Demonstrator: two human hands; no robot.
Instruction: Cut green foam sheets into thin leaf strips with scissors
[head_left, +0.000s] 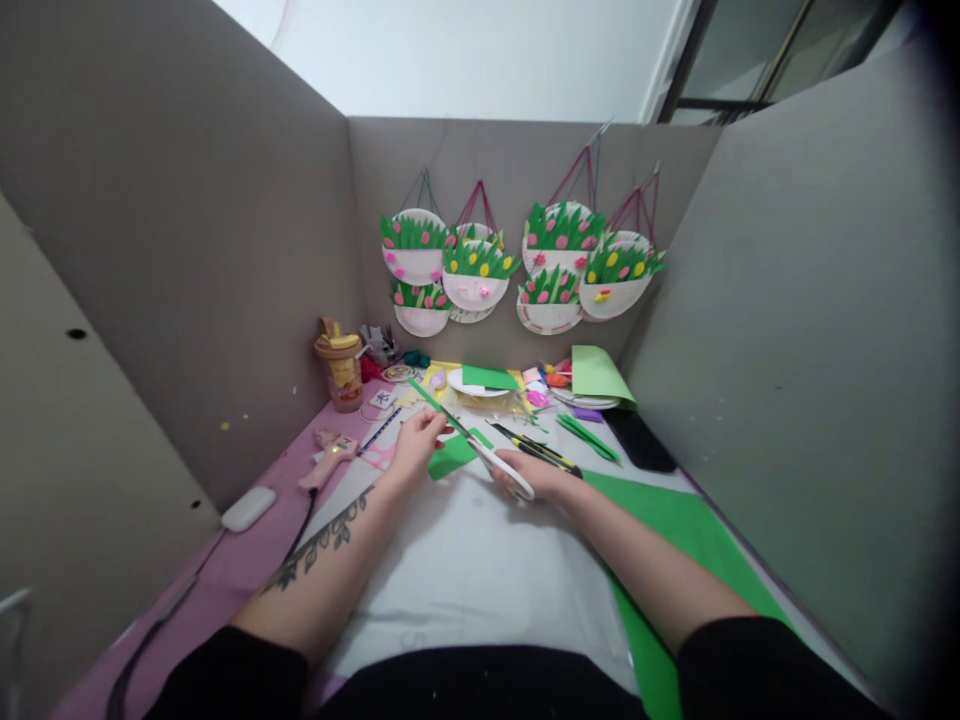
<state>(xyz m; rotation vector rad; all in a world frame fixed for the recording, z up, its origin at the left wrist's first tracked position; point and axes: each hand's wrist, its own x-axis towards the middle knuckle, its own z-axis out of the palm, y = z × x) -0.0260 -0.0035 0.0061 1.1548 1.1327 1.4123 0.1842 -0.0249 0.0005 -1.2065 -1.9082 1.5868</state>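
Observation:
My left hand point(421, 440) pinches a narrow green paper strip point(424, 393) that points up and to the left. In my right hand point(529, 470) is a pair of white-handled scissors point(501, 464), fingers wrapped round the handles. The dark blades reach toward the strip just right of my left fingers; whether they touch it I cannot tell. A green paper piece point(454, 455) lies under the blades on the white sheet point(465, 560). Several cut green strips point(587, 437) are stacked to the right, beside black-and-yellow craft knives point(536, 447).
A large green sheet point(682, 530) lies under my right forearm. A glue gun point(330, 462) with its cord and a lidded cup point(342, 370) stand left. Paper plates point(480, 385) and a black phone point(640, 440) are farther back. Decorated plates point(478, 275) hang on the grey partition.

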